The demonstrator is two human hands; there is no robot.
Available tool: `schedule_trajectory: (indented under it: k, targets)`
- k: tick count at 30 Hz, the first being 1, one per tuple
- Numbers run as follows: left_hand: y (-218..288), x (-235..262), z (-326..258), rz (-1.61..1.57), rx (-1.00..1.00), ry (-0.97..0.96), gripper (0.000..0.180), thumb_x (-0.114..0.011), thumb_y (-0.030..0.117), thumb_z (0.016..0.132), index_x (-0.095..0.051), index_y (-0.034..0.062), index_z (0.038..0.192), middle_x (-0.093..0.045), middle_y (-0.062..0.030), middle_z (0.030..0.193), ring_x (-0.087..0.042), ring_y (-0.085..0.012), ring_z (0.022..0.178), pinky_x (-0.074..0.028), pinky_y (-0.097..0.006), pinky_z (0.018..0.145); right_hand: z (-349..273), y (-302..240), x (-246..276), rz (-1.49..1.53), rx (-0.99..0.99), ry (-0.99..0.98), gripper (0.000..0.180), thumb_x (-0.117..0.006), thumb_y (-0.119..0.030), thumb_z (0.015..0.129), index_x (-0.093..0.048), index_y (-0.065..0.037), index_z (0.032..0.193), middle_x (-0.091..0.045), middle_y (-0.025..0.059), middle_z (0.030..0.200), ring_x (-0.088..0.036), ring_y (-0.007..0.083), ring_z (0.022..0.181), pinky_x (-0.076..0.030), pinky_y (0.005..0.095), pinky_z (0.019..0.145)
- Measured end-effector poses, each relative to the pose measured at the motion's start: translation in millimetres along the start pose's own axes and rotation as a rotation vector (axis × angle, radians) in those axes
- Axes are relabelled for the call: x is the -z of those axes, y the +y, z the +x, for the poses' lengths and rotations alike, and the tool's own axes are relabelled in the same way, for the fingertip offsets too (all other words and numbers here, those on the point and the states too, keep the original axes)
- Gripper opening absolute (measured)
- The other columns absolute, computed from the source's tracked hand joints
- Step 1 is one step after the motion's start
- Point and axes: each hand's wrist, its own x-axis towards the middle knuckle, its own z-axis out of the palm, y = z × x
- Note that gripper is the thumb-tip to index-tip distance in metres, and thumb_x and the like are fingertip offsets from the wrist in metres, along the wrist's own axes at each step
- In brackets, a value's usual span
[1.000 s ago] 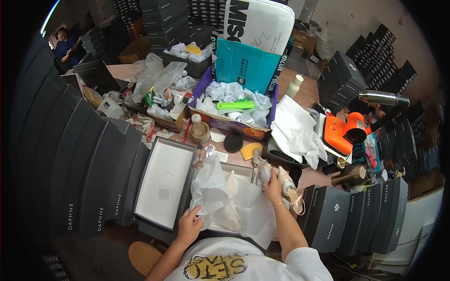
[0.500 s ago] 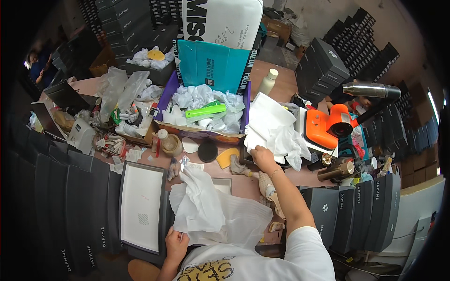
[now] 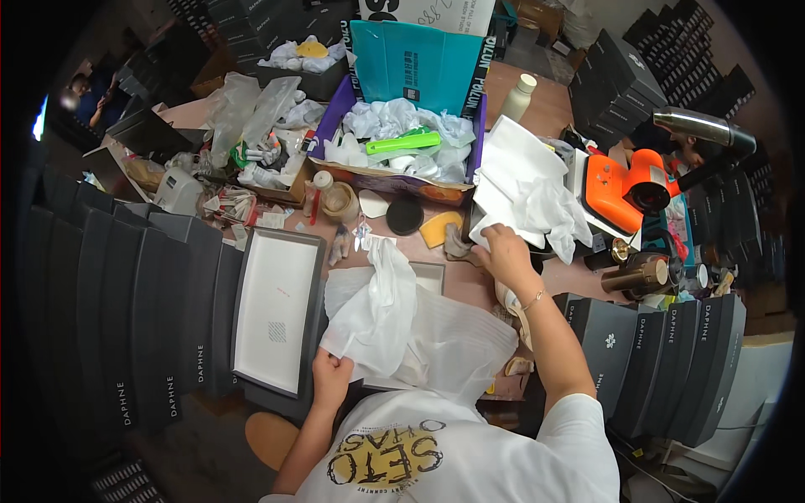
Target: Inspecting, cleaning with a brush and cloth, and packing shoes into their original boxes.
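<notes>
My left hand [image 3: 332, 375] pinches the lower edge of crumpled white tissue paper [image 3: 377, 310]. The tissue spreads over an open shoe box [image 3: 430, 275], whose contents are mostly hidden. To its left lies a grey box lid [image 3: 277, 310] with its white inside facing up. My right hand [image 3: 506, 258] is closed at the near corner of a stack of white paper [image 3: 506, 172]; its fingertips are partly hidden. Beside those fingers lies a grey cloth [image 3: 459, 243]. Under my right forearm a beige shoe [image 3: 510, 302] shows in part.
A purple box [image 3: 394, 180] of crumpled paper and a green-handled tool stands at the back. An orange machine [image 3: 625, 191] is at the right. Grey shoe boxes [image 3: 126, 310] flank both sides. A black round lid [image 3: 404, 215] and a yellow sponge [image 3: 438, 229] lie centrally.
My view has shifted, so the table sits higher and further right. My right hand has moved slightly along the paper stack's near edge. My left hand still grips the tissue.
</notes>
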Motion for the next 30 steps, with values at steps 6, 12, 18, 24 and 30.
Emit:
schedule_trajectory:
  k: [6,12,18,24,30]
  targets:
    - [3,7,3,-0.059,-0.091,-0.054,0.043,-0.049,-0.008,0.082,-0.045,-0.0061,0.125,-0.062,-0.0066,0.096,-0.055,-0.0048,0.069,-0.041,-0.018,0.056,-95,-12,-63,0.176,-0.132,-0.505,0.028,-0.067,-0.027,0.077,-0.064,-0.003,0.091,-0.065,0.0169,0.097,-0.062,0.0339,0.091,-0.048,0.0436,0.077]
    - [-24,24,-28,-0.04,-0.136,0.012,0.051,-0.049,-0.01,0.081,-0.04,-0.0079,0.131,-0.057,-0.0125,0.118,-0.06,-0.0144,0.098,-0.046,-0.024,0.084,-48,-34,-65,-0.074,0.049,-0.074,0.009,-0.062,-0.016,0.077,-0.065,-0.01,0.083,-0.064,0.0101,0.079,-0.062,0.031,0.078,-0.035,0.0523,0.094]
    - [-34,26,-37,-0.131,-0.165,0.072,0.051,-0.049,-0.01,0.081,-0.041,-0.0078,0.131,-0.058,-0.0111,0.115,-0.059,-0.0121,0.096,-0.047,-0.024,0.08,-32,-101,-49,-0.118,0.103,-0.234,0.012,-0.055,-0.01,0.078,-0.066,-0.004,0.079,-0.064,0.0133,0.078,-0.064,0.0309,0.076,-0.052,0.0434,0.077]
    - [-33,13,-17,-0.072,-0.313,0.009,0.036,-0.053,-0.006,0.084,-0.05,-0.0081,0.12,-0.06,-0.0104,0.11,-0.057,-0.0133,0.098,-0.045,-0.025,0.084,-139,-166,-153,0.146,-0.094,-0.321,0.022,-0.054,-0.016,0.08,-0.062,0.002,0.088,-0.064,0.0218,0.086,-0.064,0.0373,0.077,-0.051,0.0473,0.07]
    - [-20,16,-15,-0.065,-0.361,0.036,0.031,-0.053,-0.004,0.086,-0.052,-0.008,0.117,-0.06,-0.0091,0.108,-0.057,-0.0141,0.099,-0.044,-0.026,0.087,-132,-170,-138,0.476,-0.308,-0.343,0.028,-0.055,-0.023,0.083,-0.059,0.0,0.098,-0.063,0.0225,0.093,-0.061,0.04,0.084,-0.048,0.0481,0.074]
